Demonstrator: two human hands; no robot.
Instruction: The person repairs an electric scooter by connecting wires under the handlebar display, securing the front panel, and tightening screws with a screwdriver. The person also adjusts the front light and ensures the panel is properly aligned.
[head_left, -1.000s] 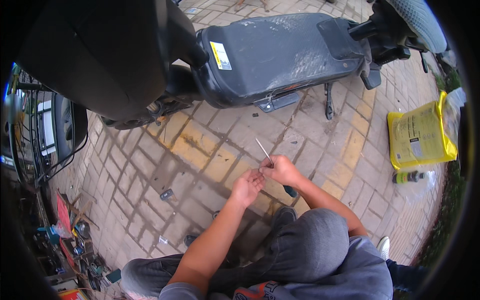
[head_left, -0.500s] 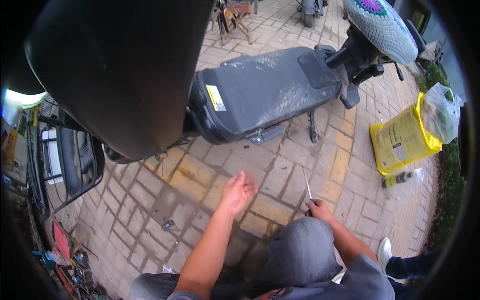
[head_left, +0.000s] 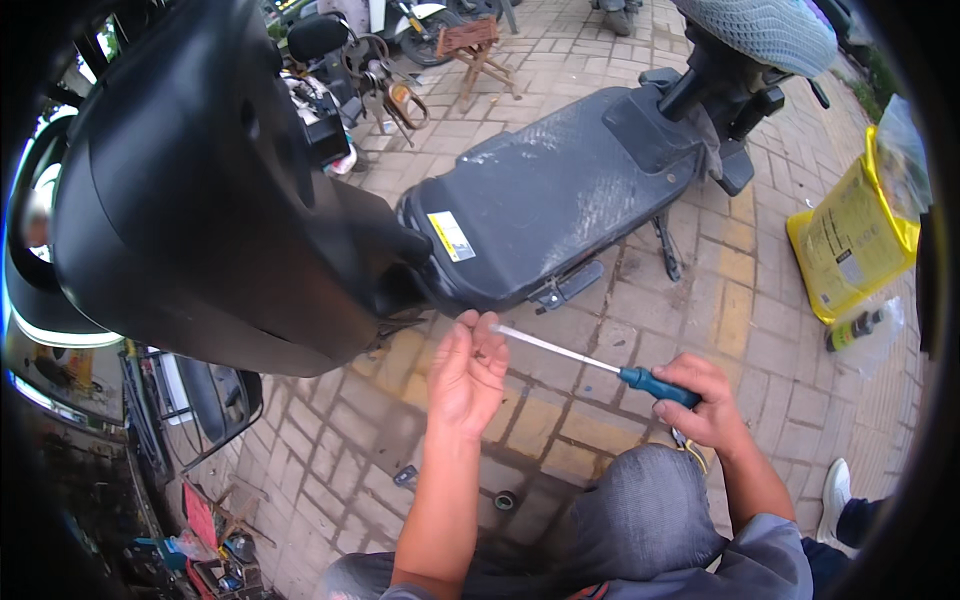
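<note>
My right hand grips the teal handle of a screwdriver; its shaft points left, the tip at the fingertips of my left hand. That hand is palm up with curled fingers; anything small in them is too small to make out. A yellow-handled tool shows below my right hand. Just beyond my left hand is the scooter's black footboard with a label, joined to a large black front panel on the left.
A yellow bag and dark bottle stand right, near another person's white shoe. Tools and a red item lie lower left. A wooden stool and parked vehicles stand behind. Small items lie on the paving.
My right hand has swung right and turned the screwdriver so its tip meets my left fingers. My left hand has risen toward the footboard's front. The view has shifted, showing more background.
</note>
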